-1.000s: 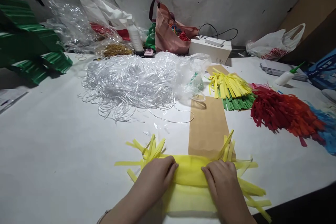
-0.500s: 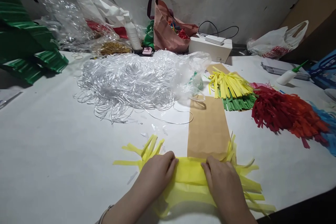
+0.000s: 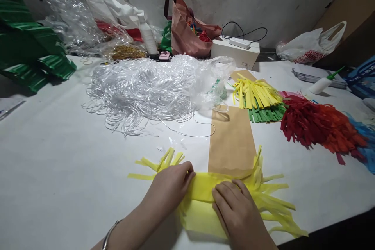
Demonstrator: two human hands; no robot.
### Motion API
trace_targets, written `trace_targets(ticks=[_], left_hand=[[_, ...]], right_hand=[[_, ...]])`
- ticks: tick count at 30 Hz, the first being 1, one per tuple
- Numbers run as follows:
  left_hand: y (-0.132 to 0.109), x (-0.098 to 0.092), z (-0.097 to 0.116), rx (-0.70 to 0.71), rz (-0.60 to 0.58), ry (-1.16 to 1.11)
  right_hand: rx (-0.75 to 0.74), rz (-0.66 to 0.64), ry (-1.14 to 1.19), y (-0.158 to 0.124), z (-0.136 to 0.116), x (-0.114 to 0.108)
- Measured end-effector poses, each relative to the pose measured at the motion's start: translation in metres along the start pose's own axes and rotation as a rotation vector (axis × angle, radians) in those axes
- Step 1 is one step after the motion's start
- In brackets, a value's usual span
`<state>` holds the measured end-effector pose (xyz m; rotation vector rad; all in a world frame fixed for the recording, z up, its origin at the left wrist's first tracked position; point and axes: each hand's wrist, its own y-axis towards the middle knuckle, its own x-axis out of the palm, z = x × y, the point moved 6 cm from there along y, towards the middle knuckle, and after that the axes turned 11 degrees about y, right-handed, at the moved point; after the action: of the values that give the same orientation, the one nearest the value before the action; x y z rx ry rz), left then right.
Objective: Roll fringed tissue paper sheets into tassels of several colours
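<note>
A sheet of yellow tissue paper [image 3: 202,214] lies near the table's front, with fringed strips spreading out on both sides. Its upper part is folded over into a band. My left hand [image 3: 171,181] pinches the top left edge of that band between thumb and fingers. Flat on the paper's right half rests my right hand [image 3: 237,207], its fingers extended across the fold. Beyond the sheet, a brown paper piece [image 3: 233,140] reaches under the yellow paper's upper edge.
A heap of shiny white cord [image 3: 143,90] covers the table's middle back. To the right lie yellow fringe [image 3: 258,91], green fringe [image 3: 268,113], red fringe [image 3: 304,121] and orange fringe [image 3: 341,131]. A white glue bottle [image 3: 320,85] lies behind them. At the back stand a pink bag [image 3: 187,31] and a white box [image 3: 234,54].
My right hand has let go of the top edge and moved left and down, flattening onto the fold. My left hand keeps its pinch, slightly shifted left and up.
</note>
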<state>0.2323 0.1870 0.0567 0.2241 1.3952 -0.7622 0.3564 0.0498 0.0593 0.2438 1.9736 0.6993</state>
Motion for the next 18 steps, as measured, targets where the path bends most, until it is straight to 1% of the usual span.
trace_targets(ticks=[1, 2, 4, 5, 6, 7, 8, 9, 10, 11, 14, 18], left_hand=[[-0.003, -0.006, 0.001, 0.042, 0.099, 0.035], [-0.008, -0.014, 0.007, 0.119, 0.237, 0.079], [-0.027, -0.023, 0.026, 0.372, 0.522, 0.157], [-0.037, -0.020, 0.038, 0.506, 0.596, 0.179], [-0.044, -0.014, 0.047, 0.608, 0.595, 0.190], [-0.048, -0.004, 0.055, 0.666, 0.544, 0.200], [-0.049, 0.006, 0.059, 0.686, 0.478, 0.213], [-0.049, 0.016, 0.061, 0.666, 0.420, 0.238], [-0.047, 0.023, 0.061, 0.628, 0.389, 0.271], [-0.046, 0.029, 0.059, 0.590, 0.385, 0.301], [-0.043, 0.032, 0.048, 0.539, 0.456, 0.322], [-0.048, 0.020, 0.038, 0.572, 0.619, 0.216]], right_hand=[[-0.003, 0.007, -0.003, 0.000, 0.000, -0.001], [-0.008, 0.012, -0.008, -0.001, 0.000, -0.001], [-0.021, 0.018, -0.018, -0.001, -0.002, -0.001], [-0.026, 0.023, -0.021, -0.002, -0.002, -0.001], [-0.028, 0.034, -0.023, -0.002, -0.003, -0.002], [-0.027, 0.044, -0.021, -0.003, -0.003, -0.002], [-0.021, 0.049, -0.013, -0.003, -0.003, -0.003], [-0.011, 0.054, -0.002, -0.003, -0.002, -0.003], [-0.001, 0.057, 0.011, -0.003, -0.002, -0.004], [0.008, 0.055, 0.024, -0.003, -0.002, -0.004], [0.019, 0.038, 0.025, -0.003, -0.003, -0.004], [0.037, 0.042, -0.056, -0.006, -0.002, -0.002]])
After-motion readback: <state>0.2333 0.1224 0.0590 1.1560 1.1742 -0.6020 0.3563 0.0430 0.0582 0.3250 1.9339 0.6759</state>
